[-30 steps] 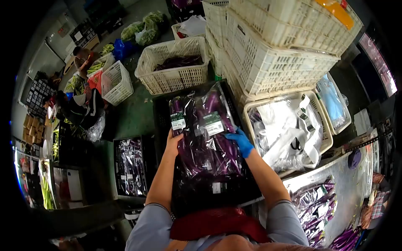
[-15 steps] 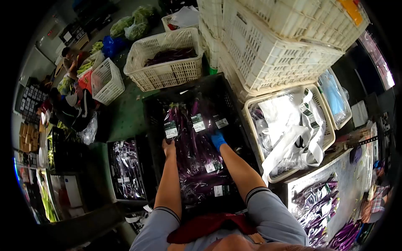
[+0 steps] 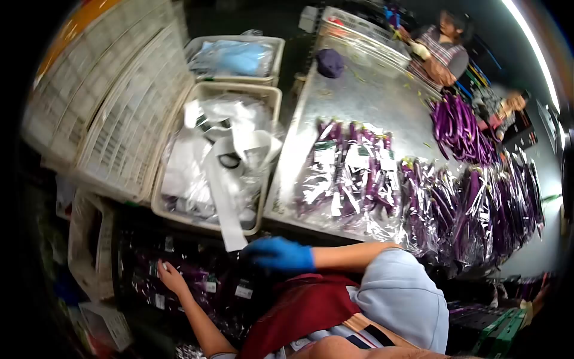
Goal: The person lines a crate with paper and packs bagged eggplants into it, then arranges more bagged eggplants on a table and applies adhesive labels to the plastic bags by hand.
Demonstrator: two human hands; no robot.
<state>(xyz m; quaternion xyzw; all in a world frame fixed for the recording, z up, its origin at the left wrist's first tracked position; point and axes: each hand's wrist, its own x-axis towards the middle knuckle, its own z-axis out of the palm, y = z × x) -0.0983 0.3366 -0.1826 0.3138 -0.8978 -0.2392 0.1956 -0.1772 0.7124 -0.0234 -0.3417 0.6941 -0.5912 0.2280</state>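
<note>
My bare left hand [image 3: 171,279] is over the dark crate at the lower left, its fingers curled at a clear bag of eggplants [image 3: 194,276]. The bagged eggplants there are long, dark purple and carry white labels [image 3: 244,291]; shadow hides much of them. My right hand [image 3: 278,254], in a blue glove, is smeared by motion between the crate and the metal table, and its fingers cannot be made out. Close to it hangs the end of a white label strip [image 3: 230,224], which trails out of a cream basket [image 3: 263,203] of labels and plastic bags.
Stacked white crates [image 3: 128,119] stand at the left. A basket with a blue packet [image 3: 236,58] sits behind the label basket. On the metal table [image 3: 376,99] lie bagged eggplants [image 3: 359,167], loose eggplants [image 3: 460,128] and a purple cap [image 3: 329,63]. A co-worker [image 3: 439,54] is at its far side.
My view has swung right, toward the metal table. My right hand has left the bagged eggplants and moved across toward the label strip. My left hand stays at the crate.
</note>
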